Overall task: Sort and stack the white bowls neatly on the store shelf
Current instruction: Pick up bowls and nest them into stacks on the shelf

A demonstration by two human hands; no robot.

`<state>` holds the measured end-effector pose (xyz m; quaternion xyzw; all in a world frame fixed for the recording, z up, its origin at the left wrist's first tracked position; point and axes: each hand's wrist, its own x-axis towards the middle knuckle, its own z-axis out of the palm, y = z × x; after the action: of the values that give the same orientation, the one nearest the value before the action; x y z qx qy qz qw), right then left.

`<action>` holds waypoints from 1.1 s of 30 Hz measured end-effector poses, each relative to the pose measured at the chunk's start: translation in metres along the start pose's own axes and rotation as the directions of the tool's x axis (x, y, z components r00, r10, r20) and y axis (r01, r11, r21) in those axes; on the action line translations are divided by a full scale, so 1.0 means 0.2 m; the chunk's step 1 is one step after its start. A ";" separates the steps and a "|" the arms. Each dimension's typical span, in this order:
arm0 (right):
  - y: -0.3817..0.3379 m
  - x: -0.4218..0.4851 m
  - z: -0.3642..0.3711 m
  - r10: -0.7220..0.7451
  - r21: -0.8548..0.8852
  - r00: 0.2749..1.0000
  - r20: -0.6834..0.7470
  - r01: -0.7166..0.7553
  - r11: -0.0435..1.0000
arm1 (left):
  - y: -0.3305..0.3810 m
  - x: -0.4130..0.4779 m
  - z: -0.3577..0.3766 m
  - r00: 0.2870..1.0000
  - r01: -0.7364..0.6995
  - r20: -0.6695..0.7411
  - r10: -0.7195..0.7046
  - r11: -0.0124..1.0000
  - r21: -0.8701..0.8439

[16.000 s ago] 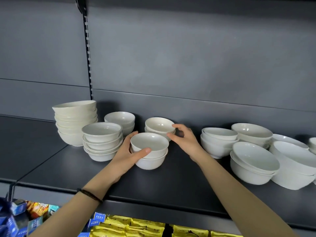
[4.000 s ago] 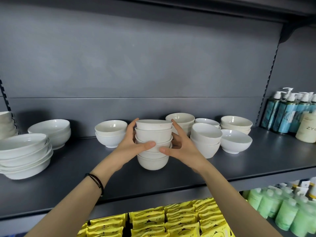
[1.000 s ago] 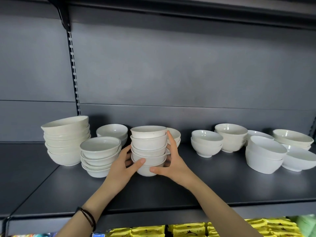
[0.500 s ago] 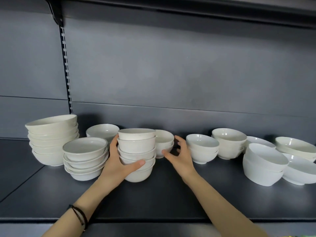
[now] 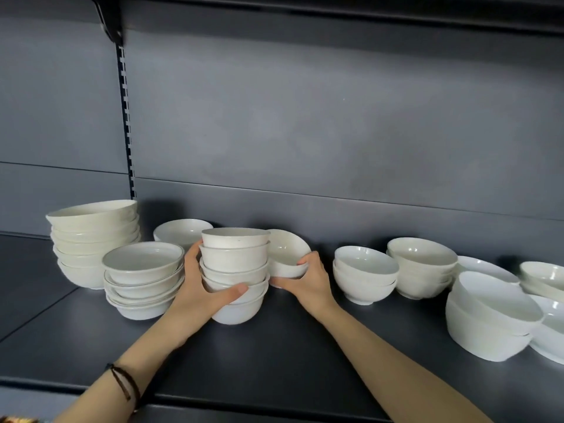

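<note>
Currently, left grip (image 5: 207, 288) curls round small-bowl stack (image 5: 235, 261) on shelf (image 5: 274, 361); right grip (image 5: 308, 279) pinches tilted bowl (image 5: 285, 250) just R of that stack. Wide-bowl stack (image 5: 143, 270) sits immed. L of it.

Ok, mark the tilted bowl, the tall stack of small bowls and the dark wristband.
tilted bowl (image 5: 285, 249): head view, on its inner surface.
tall stack of small bowls (image 5: 234, 259): head view, on the second bowl's outer wall.
dark wristband (image 5: 125, 384): head view, on the strap across the wrist.
</note>
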<state>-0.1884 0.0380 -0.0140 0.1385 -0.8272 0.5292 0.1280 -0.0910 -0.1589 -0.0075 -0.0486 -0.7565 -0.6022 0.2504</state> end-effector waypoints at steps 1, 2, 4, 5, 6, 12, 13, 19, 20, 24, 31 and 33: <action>0.00 0.00 -0.01 -0.001 -0.018 1.000 -0.007 0.000 1.000 | 0.00 0.00 0.00 1.000 0.003 -0.008 -0.003 1.000 -0.004; 0.01 -0.01 -0.02 0.000 -0.035 1.000 -0.009 0.000 0.999 | 0.00 0.01 0.01 1.000 0.005 -0.020 -0.005 1.000 -0.004; 0.01 -0.03 -0.05 -0.002 -0.067 1.000 -0.006 0.002 0.998 | 0.00 0.02 0.02 0.999 -0.001 -0.051 0.001 1.000 0.004; 0.01 -0.05 -0.07 -0.006 -0.086 1.000 -0.007 0.005 0.996 | 0.00 0.02 0.03 0.997 -0.005 -0.072 0.006 1.000 0.011; 0.01 -0.07 -0.09 -0.012 -0.105 1.000 -0.009 0.011 0.994 | -0.01 0.03 0.03 0.996 -0.006 -0.091 0.009 1.000 0.026; 0.01 -0.20 -0.22 -0.014 -0.111 0.999 0.040 0.018 0.994 | -0.02 0.08 0.07 0.982 -0.012 -0.186 0.036 0.991 0.130; 0.01 -0.21 -0.25 -0.008 -0.106 0.998 0.062 0.015 0.994 | -0.03 0.10 0.07 0.979 -0.018 -0.200 0.047 0.989 0.148; 0.02 -0.26 -0.30 0.003 -0.074 0.995 0.099 0.004 0.997 | -0.06 0.20 0.16 0.987 0.007 -0.161 0.008 0.996 0.093; 0.03 -0.26 -0.31 0.000 -0.056 0.995 0.103 0.006 0.998 | -0.06 0.22 0.17 0.989 0.011 -0.146 0.001 0.997 0.079; 0.06 -0.25 -0.31 -0.008 -0.001 0.993 0.118 0.008 1.000 | -0.06 0.28 0.22 0.999 0.009 -0.050 -0.009 1.000 0.008; 0.10 -0.25 -0.32 -0.026 0.118 0.988 0.155 0.008 0.993 | -0.08 0.34 0.23 0.983 0.151 0.122 -0.138 0.983 -0.106; 0.10 -0.25 -0.31 -0.042 0.168 0.985 0.168 0.013 0.986 | -0.13 0.36 0.20 0.980 0.169 0.128 -0.154 0.979 -0.118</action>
<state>-0.1452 0.1079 -0.0227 0.2051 -0.7861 0.5808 0.0520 -0.1762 -0.1451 -0.0046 -0.0384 -0.7313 -0.6639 0.1515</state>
